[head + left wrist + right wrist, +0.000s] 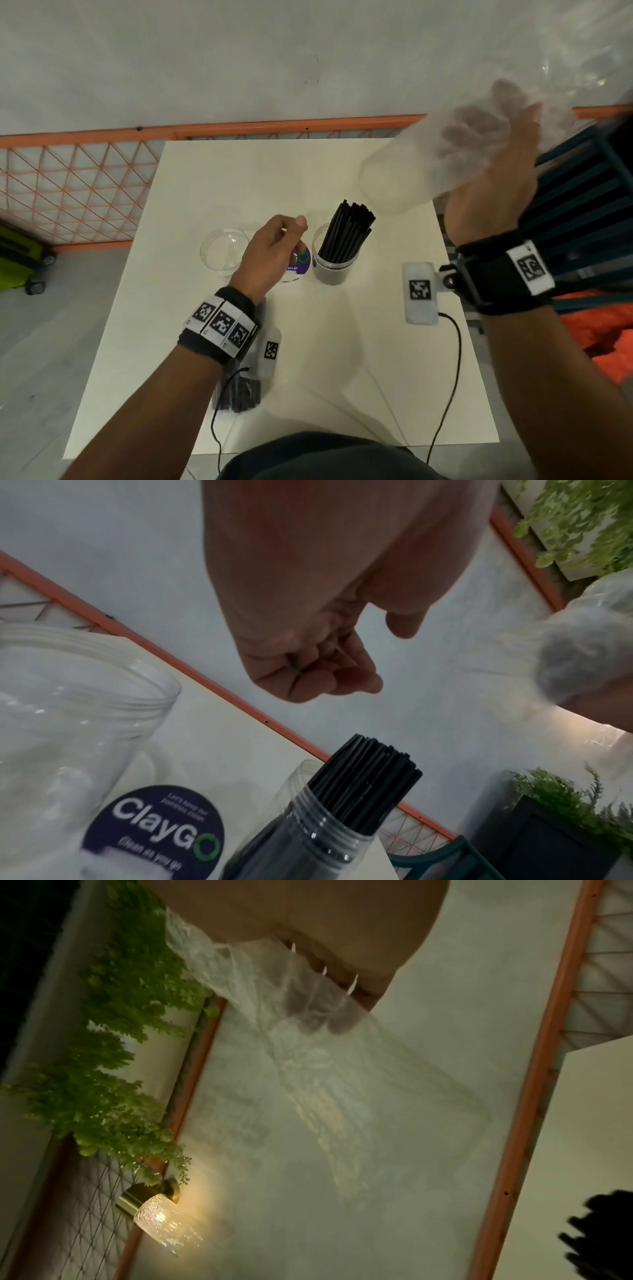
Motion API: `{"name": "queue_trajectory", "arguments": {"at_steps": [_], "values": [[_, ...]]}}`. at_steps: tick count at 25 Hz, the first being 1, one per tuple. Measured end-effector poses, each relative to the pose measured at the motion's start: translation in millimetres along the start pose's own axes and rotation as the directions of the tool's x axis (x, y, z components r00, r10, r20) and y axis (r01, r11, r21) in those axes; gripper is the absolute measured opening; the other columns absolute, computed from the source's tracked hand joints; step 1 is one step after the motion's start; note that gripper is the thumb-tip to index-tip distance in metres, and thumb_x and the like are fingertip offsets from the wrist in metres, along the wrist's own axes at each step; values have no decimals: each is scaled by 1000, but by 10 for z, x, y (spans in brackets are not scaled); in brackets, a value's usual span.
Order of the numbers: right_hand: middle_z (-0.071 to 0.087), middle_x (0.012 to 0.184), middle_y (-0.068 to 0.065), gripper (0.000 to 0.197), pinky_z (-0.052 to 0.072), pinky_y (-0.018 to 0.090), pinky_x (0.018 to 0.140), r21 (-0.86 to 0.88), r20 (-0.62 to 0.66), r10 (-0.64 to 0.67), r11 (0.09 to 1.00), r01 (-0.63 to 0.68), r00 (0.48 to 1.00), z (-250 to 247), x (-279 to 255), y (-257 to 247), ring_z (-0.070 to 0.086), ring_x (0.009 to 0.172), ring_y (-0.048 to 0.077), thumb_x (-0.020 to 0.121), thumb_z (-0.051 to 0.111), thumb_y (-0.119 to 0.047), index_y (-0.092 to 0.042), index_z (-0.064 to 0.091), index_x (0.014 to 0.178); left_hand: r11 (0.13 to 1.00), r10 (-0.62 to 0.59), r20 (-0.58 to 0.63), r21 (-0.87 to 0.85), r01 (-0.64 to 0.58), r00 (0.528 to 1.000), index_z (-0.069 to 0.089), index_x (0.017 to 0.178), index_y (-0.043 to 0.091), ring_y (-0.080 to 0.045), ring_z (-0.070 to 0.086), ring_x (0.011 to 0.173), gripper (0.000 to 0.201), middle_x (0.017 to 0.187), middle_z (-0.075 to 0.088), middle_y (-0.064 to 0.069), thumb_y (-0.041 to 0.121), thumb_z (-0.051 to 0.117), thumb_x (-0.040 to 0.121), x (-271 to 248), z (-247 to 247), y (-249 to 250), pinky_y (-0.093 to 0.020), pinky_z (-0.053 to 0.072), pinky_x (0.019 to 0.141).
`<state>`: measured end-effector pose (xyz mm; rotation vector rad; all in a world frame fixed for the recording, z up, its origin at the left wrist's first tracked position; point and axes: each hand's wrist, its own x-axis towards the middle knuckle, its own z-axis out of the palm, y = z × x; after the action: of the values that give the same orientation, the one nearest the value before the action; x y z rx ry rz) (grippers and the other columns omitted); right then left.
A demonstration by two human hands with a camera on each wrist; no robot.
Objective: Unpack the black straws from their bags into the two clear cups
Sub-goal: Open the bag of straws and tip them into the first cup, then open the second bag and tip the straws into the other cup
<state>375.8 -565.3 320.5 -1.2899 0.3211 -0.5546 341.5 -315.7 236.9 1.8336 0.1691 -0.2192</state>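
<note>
I am standing over a square white table (239, 178), looking down at my two hands. My right hand (493, 192) is raised above the table's far right corner, its fingers curled around a crumpled, empty clear plastic bag (428, 161) that is blurring as I am lifting it aside. My left hand (270, 250) is hovering low between the cups, its fingers loosely curled toward the palm and holding nothing.

A bundle of thin black plastic straws (347, 233) is standing, leaning slightly, in the right clear plastic cup (334, 270), so that half looks done. The left clear plastic cup (224, 251) is sitting empty, just beside a round purple sticker (301, 262) on the table. Near my left wrist, a second clear bag of black straws (236, 394) is lying unopened on the table's near side, partly hidden by my arm. I judge the task about halfway along.
</note>
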Motion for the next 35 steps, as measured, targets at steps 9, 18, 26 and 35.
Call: {"name": "queue_trajectory", "arguments": {"at_steps": [9, 18, 26, 35], "values": [[59, 98, 1, 38, 45, 36, 75, -609, 10, 608, 634, -478, 794, -1271, -1030, 1309, 56, 91, 24, 99, 40, -50, -22, 66, 96, 987, -37, 83, 159, 23, 996, 65, 90, 30, -12, 62, 76, 39, 83, 68, 6, 65, 57, 74, -705, -97, -789, -41, 57, 77], [67, 103, 14, 67, 57, 41, 74, -803, -118, 697, 351, -481, 707, -1360, -1264, 1996, 67, 77, 30, 79, 74, -47, -13, 45, 130, 952, -144, 77, 283, 117, 987, 64, 94, 34, -10, 62, 75, 16, 87, 69, 5, 49, 65, 89, -1260, -115, -1132, -41, 58, 79], [53, 106, -12, 34, 47, 27, 67, -835, 527, 400, 408, 369, 750, -1171, -1504, 1549, 57, 74, 2, 85, 66, -43, -36, 53, 116, 955, -107, -28, 275, 111, 994, 64, 95, 27, -7, 62, 75, 16, 88, 69, 5, 42, 65, 92, -1503, -232, -1109, -22, 52, 66], [61, 111, -14, 33, 48, 33, 80, -577, 659, 736, 361, 732, 156, -293, -2252, 1766, 61, 96, 15, 92, 53, -42, -35, 49, 124, 755, -452, -220, 422, 502, 864, 45, 133, 18, -28, 63, 111, 66, 123, 63, -11, 54, 70, 84, -1420, -810, -2081, -36, 48, 88]]}}
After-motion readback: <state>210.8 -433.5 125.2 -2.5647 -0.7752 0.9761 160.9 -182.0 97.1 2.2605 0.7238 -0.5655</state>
